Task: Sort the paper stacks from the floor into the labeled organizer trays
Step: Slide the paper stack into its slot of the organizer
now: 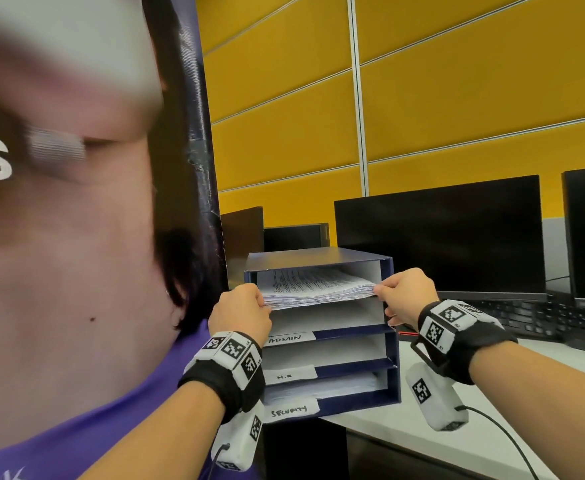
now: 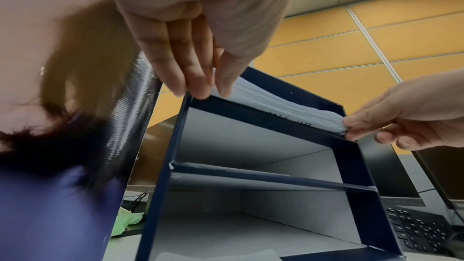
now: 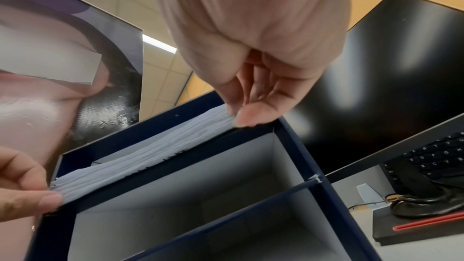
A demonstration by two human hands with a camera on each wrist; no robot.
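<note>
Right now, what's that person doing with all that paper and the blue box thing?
A person is holding a thick stack of white printed paper at both front corners, left hand on one and right hand on the other. The stack lies partly in the top slot of a dark blue cardboard organizer on the white desk. The bottom tray, labelled SECURITY, already holds paper.

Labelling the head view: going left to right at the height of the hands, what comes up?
Large poster → left hand → paper stack in the organizer's top tray → right hand → keyboard.
</note>
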